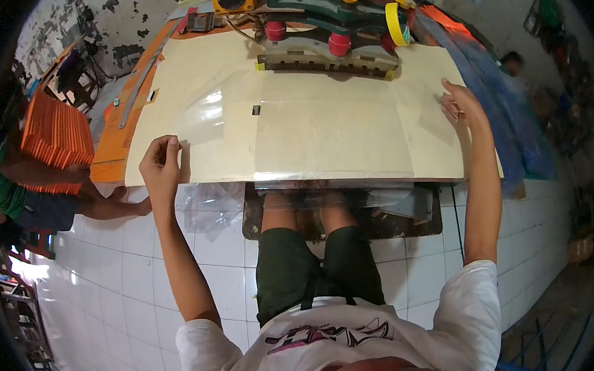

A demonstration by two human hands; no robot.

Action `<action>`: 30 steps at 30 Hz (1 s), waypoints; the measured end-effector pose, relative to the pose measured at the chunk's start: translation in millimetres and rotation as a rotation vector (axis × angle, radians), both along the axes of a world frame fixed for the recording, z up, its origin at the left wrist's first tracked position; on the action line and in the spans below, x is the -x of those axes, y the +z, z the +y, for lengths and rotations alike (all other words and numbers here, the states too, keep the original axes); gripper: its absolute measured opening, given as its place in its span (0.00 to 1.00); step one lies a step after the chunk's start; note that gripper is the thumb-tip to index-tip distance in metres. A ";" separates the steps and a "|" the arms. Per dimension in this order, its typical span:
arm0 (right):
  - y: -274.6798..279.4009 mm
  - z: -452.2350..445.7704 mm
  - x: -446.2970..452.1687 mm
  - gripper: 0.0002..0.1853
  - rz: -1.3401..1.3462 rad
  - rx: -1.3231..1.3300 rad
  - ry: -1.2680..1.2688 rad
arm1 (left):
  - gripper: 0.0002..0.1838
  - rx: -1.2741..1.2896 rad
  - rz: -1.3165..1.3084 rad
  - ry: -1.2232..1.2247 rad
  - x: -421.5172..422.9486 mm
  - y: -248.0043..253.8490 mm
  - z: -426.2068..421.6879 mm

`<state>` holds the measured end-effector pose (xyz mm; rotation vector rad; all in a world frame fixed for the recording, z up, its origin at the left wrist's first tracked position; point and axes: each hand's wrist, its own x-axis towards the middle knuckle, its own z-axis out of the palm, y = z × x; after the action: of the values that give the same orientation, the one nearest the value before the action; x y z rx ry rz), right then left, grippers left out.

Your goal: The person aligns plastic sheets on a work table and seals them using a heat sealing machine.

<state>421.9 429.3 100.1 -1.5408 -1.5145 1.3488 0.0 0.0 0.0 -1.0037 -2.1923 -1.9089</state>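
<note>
My left hand [161,164] is closed in a pinch over the left front of a cream board [233,159]. At its fingertips lies the lower corner of a clear plastic sheet [204,116], which shines in the light; the grip itself is hard to see. My right hand [465,103] hovers at the board's right side with fingers apart, near a faint see-through edge of plastic. Another clear sheet [328,131] lies flat across the middle, its front edge hanging over the board. A small black piece [256,110] rests beside it.
A green pressing machine with a long metal bar [330,66] stands at the back, a yellow tape roll [397,24] on its right. Blue plastic [506,122] drapes on the right. At left, a person carries stacked orange sheets [55,130]. Crumpled clear plastic [209,205] hangs below the board.
</note>
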 end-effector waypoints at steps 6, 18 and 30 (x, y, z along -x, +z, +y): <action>-23.2 -23.1 22.8 0.25 -0.149 -0.220 0.028 | 0.11 0.019 0.008 -0.034 -0.5 -7.5 -9.7; 22.0 -209.2 3.3 0.03 -0.417 -1.379 0.501 | 0.10 -0.033 0.514 -0.091 -85.9 38.8 37.8; 35.0 -223.1 -90.4 0.05 0.121 -1.174 0.202 | 0.16 0.130 0.821 -0.943 -123.2 100.2 189.5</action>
<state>512.3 206.2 135.1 -0.5522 -1.8676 0.3909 123.2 189.5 100.2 -2.5596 -1.4307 -1.0885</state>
